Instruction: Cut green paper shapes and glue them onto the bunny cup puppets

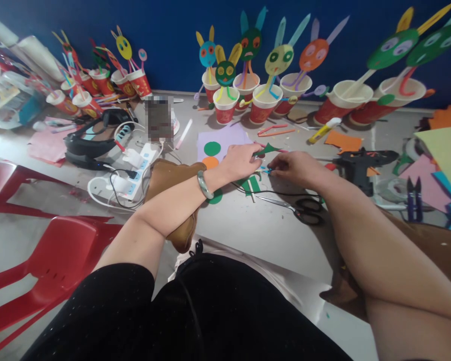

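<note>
- Blue wall [169, 30] far, cups [261, 114] on bench [278, 225].
- R hand [298, 168]: grip pinched on blue bit [265, 171].
- L hand [240, 161] nr green scrap [269, 148]; grip: can't tell.
- Scissors [295, 208] nr R hand.

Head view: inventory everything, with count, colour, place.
Wall: 1, blue, back
Table: 1, grey, centre
Cups: many, red-white, back
Figures: many, mixed, in cups
Rolls: several, white, left
Box: 1, clear, left
Headset: 1, black, left
Power strip: 1, white, left
Sheet: 1, purple, centre
Discs: 3, green and orange, centre
Scraps: several, mixed, by fingertips
Scissors: 1, black-handled, centre
Knife: 1, yellow, right
Glue gun: 1, black, right
Pliers: 1, dark, right
Paper: many, mixed, right
Fabric: 2, brown, by forearms
Chairs: 2, red, left
Clothes: 1, black, bottom
Bangle: 1, pale, left wrist
Left hand: 1, bare, centre
Right hand: 1, bare, centre
</note>
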{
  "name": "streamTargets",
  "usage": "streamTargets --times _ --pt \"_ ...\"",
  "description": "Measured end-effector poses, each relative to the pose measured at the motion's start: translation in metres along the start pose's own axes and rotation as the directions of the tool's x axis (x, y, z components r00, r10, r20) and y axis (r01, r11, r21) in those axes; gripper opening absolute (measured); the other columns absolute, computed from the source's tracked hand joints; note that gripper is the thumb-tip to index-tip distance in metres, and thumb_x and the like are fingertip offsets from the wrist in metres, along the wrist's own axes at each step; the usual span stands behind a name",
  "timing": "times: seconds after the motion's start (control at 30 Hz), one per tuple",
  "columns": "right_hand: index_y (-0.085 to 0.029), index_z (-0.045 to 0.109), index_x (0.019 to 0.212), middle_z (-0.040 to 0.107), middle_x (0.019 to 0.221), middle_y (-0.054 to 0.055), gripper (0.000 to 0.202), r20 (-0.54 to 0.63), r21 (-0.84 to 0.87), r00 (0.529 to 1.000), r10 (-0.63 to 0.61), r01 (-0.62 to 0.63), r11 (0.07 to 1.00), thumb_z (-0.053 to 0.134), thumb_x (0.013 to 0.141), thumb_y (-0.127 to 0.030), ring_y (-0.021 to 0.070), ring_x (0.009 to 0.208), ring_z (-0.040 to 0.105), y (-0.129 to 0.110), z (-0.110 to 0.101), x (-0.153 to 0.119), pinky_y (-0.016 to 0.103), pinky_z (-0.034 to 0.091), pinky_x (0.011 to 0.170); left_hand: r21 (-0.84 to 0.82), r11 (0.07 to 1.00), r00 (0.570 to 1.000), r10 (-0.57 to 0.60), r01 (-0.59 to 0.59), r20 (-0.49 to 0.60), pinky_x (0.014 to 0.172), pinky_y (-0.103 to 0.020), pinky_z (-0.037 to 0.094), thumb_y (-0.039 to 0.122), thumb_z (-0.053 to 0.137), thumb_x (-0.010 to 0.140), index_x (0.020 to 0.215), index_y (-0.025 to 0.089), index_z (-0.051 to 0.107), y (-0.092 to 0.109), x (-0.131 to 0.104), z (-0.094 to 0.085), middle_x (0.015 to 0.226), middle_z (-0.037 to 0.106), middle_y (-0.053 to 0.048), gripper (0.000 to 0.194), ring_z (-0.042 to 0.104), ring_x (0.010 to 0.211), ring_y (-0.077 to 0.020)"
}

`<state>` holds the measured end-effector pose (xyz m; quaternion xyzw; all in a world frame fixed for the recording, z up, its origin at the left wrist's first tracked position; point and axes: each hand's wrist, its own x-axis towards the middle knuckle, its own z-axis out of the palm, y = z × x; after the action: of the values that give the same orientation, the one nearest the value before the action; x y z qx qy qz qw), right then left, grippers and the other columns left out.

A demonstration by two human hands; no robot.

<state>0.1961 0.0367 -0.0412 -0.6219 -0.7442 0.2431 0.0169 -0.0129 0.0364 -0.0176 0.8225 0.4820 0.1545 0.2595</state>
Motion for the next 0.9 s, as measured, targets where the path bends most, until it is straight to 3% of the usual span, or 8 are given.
streamTargets --times 0.27,0.43,0.7,0.9 --pt "-0.019 0.082 0.098 0.084 0.097 0.012 0.017 0.032 -0.129 0.999 -0.019 0.023 0.991 0.066 0.090 -0.019 0.0270 0.088 0.074 -0.008 -0.005 -0.005 0.034 0.050 0.076 -0.029 1.000 1.000 -0.001 0.001 0.017 0.090 -0.031 0.047 0.013 0.057 0.094 0.118 0.015 0.076 -0.002 0.001 0.001 0.104 0.080 -0.008 0.032 0.071 0.100 -0.0206" --pt "-0.020 0.082 0.093 0.084 0.094 0.012 0.019 0.019 -0.139 0.999 -0.036 0.039 0.990 0.064 0.089 -0.017 0.0288 0.088 0.076 -0.009 -0.005 -0.006 0.034 0.051 0.075 -0.038 0.999 1.000 -0.004 0.005 0.009 0.087 -0.031 0.045 0.011 0.057 0.092 0.110 0.017 0.076 0.000 0.001 0.000 0.103 0.079 -0.008 0.026 0.069 0.098 -0.0203" --pt "-0.021 0.081 0.092 0.082 0.091 0.010 0.018 -0.077 0.034 0.995 -0.070 0.073 0.997 0.063 0.091 -0.023 0.0289 0.086 0.075 -0.003 -0.002 -0.001 0.038 0.055 0.079 -0.045 0.999 0.999 -0.016 0.018 0.027 0.090 -0.033 0.045 0.011 0.057 0.094 0.119 0.012 0.075 0.000 0.003 0.001 0.111 0.079 -0.011 0.032 0.070 0.105 -0.0225" --pt "-0.021 0.081 0.096 0.082 0.093 0.010 0.017 -0.101 0.103 0.994 -0.050 0.060 0.993 0.065 0.090 -0.023 0.0279 0.086 0.074 -0.010 0.007 0.002 0.038 0.055 0.079 -0.066 0.998 1.000 -0.011 0.011 0.012 0.093 -0.032 0.047 0.010 0.056 0.092 0.119 0.013 0.076 -0.001 0.001 0.000 0.106 0.080 -0.010 0.033 0.071 0.106 -0.0226"
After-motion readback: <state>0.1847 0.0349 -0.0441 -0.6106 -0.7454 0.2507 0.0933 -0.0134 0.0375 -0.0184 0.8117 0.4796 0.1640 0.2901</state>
